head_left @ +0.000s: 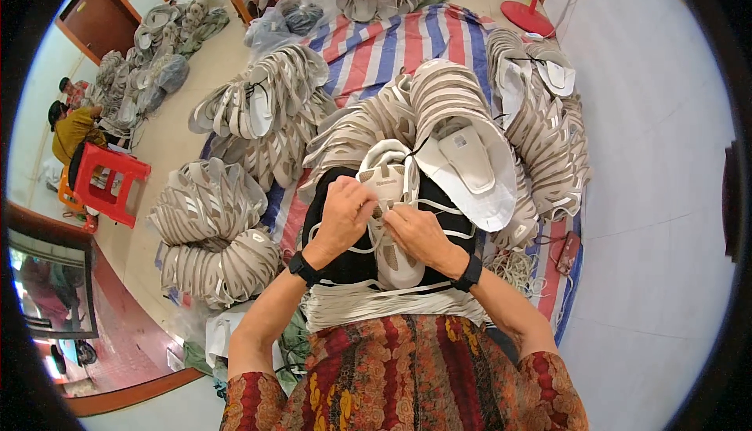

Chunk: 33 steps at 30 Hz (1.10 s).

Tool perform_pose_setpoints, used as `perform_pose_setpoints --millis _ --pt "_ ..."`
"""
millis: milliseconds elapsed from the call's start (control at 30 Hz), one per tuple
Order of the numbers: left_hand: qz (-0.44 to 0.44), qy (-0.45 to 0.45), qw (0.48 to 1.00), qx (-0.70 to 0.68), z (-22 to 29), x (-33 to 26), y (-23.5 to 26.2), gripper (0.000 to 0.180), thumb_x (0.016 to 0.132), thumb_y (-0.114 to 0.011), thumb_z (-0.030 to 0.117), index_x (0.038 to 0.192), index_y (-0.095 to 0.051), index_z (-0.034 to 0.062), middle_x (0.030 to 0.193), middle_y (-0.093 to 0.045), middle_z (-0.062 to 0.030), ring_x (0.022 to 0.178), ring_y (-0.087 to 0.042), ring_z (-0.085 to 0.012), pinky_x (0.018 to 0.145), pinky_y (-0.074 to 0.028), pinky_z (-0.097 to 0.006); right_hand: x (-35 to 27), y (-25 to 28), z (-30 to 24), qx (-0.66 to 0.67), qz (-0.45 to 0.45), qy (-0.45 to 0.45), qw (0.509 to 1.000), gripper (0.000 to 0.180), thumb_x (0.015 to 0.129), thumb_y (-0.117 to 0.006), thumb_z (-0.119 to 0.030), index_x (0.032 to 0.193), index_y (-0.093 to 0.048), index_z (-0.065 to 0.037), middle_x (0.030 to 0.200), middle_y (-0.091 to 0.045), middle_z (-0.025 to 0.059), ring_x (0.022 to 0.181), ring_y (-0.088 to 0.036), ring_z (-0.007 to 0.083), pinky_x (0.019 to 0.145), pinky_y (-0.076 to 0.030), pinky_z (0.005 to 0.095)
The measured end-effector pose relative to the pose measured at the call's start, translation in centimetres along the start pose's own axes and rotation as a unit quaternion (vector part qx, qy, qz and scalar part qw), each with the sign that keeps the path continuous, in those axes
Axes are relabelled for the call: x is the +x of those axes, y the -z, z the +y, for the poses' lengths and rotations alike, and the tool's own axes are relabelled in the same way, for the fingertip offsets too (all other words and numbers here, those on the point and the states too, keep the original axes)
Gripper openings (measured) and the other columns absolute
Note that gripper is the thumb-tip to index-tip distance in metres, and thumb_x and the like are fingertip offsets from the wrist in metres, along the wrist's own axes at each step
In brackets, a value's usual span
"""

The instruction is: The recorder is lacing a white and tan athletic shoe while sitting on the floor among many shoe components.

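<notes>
On my lap, over dark cloth, lies a beige and white shoe upper (399, 268), its toe toward me and its tongue pointing away. My left hand (345, 215) is closed at the left edge of the lacing, its fingertips pinching a white shoelace. Opposite it, my right hand (423, 235) is also closed, with thumb and finger pinched on the lace over the eyelets. Loose lace ends (448, 208) trail to the right across the dark cloth. A thick bundle of white laces (392, 306) lies across my waist.
Stacks of nested uppers stand left (211, 231), ahead (450, 94) and right (552, 149) on a striped tarp (392, 47). Tangled laces (513, 273) lie at the right. A red stool (113, 180) and a seated person are farther left; a white wall (658, 196) bounds the right.
</notes>
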<state>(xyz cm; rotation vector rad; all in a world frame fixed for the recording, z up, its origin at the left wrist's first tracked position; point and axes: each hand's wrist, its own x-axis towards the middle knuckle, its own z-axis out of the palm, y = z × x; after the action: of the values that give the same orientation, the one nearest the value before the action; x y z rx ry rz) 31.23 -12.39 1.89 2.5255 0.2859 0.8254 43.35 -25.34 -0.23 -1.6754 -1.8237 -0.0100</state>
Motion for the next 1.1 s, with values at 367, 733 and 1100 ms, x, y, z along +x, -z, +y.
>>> perform_pose_setpoints --millis 367,733,1100 --pt "-0.121 -0.079 0.984 0.102 -0.5 0.7 0.0 0.007 0.071 -0.056 0.005 0.078 -0.053 0.0046 0.078 -0.048 -0.0069 0.085 -0.046 -0.0249 0.081 -0.032 -0.037 -0.5 1.0 1.5 0.124 -0.057 0.065 0.989 0.013 0.075 -0.055 -0.003 0.082 -0.044 -0.002 0.075 -0.043 0.0111 0.069 -0.050 0.0279 0.059 -0.043 0.0357" --pt "-0.076 -0.018 0.997 0.023 -0.4 0.7 -1.7 0.007 0.069 -0.059 0.004 0.073 -0.053 0.0052 0.072 -0.050 -0.0067 0.081 -0.048 -0.0245 0.080 -0.034 -0.037 -0.4 2.4 2.1 0.263 -0.089 -0.074 0.958 0.016 0.079 -0.055 -0.005 0.094 -0.052 0.000 0.075 -0.052 0.0130 0.069 -0.054 0.0279 0.062 -0.044 0.0334" --pt "0.003 0.041 0.999 0.001 -0.6 -0.1 -3.0 0.009 0.064 -0.063 0.003 0.067 -0.055 0.0068 0.068 -0.051 -0.0060 0.078 -0.051 -0.0257 0.079 -0.035 -0.037 0.7 0.9 3.0 0.197 0.019 -0.151 0.968 0.015 0.076 -0.059 -0.008 0.087 -0.061 0.003 0.070 -0.061 0.0141 0.060 -0.059 0.0257 0.057 -0.047 0.0325"
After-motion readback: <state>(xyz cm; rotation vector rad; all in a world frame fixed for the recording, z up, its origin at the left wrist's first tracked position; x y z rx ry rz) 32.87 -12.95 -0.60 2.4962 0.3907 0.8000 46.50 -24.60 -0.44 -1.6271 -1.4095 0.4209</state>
